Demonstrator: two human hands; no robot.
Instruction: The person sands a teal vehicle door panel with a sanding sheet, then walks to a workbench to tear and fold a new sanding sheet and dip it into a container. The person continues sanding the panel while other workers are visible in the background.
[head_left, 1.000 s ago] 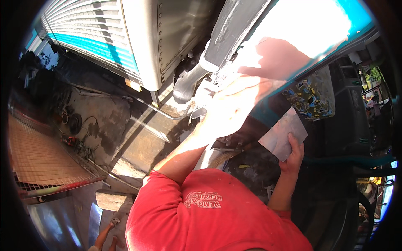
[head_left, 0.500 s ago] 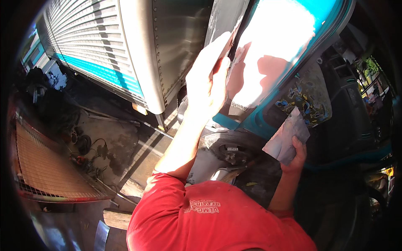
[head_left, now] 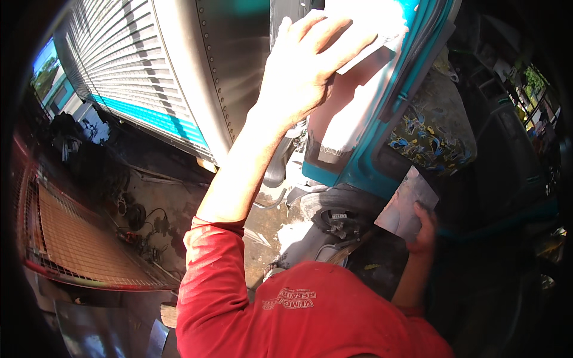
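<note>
My left hand (head_left: 301, 68) reaches up to a teal vehicle body panel (head_left: 349, 116) coated with pale pinkish-white filler. Its fingers lie over a thin flat spreader (head_left: 371, 61), pressed close against the sunlit coating; the hand hides part of it. Lower right, my right hand (head_left: 425, 228) grips a flat mixing board (head_left: 407, 204) by its edge, thumb on top. Pinkish filler is smeared over the board. Strong sunlight washes out the panel's upper part, and my hand's shadow falls across it.
Left of the panel stands a ribbed silver vehicle body (head_left: 119, 65) with a teal stripe. A tyre (head_left: 337, 209) sits below the panel. Far left is a red-framed mesh panel (head_left: 89, 238), with cables on the floor beside it. A patterned seat (head_left: 433, 140) shows inside the cab.
My left hand has turned from edge-on to palm-down over the panel and moved higher, the spreader going with it. The right hand still holds the board. The view has shifted slightly.
</note>
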